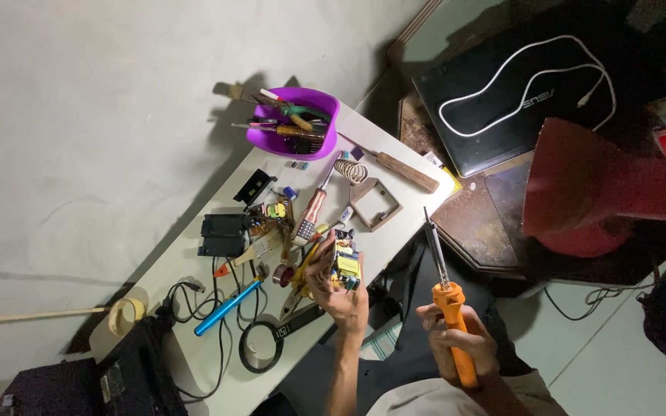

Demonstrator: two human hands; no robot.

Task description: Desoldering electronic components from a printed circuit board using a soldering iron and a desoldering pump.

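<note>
- The circuit board (346,266) sits in the left hand (337,289), raised just above the near edge of the table (194,266). The fingers pinch it from below and behind, so its parts face the person.
- The board is small, crowded with a yellow block, blue parts and a few dark ones; finer detail is too small to tell.
- The right hand (456,343) is wrapped tight round the orange handle of a soldering iron (445,296).
- The iron's long axis runs up and slightly left, with its metal tip well above the hand. The board lies to the left of that shaft, apart from it and lower than the tip; the left hand is the one at the board.
- On the table just beyond the board lie a screwdriver (311,209) with a red-and-white handle, a coil of wire (351,169) and a small square frame (376,204).
- Farther left are a blue pen-like tool (227,307), a magnifying glass (264,345), black boxes (221,235) and a roll of tape (126,313).
- At the far end stands a purple bowl (306,142) full of tools.
- To the right, off the table, a closed laptop (518,92) carries a white cable (533,77), beside a red lamp shade (580,189).
</note>
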